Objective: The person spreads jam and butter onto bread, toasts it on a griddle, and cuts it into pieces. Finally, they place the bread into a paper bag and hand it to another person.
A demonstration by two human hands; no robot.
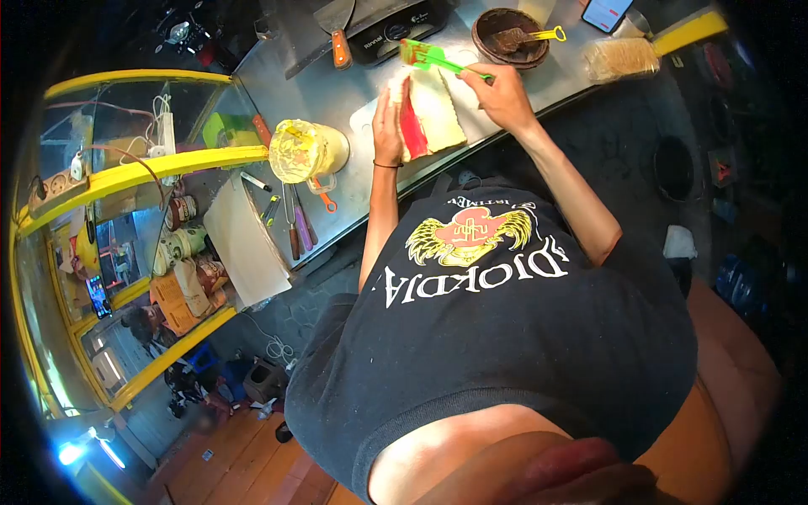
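"Rinnai" stands on the black stove (397, 35); white letters on the black shirt (505, 337) read "DJOKDJA", with smaller lettering unclear.

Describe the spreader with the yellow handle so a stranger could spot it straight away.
On the metal counter, find the round dark bowl just beyond the right hand. The spreader rests in it, blade smeared brown, yellow handle reaching over the rim. The one in the right hand is green, and the scraper by the stove has an orange handle.
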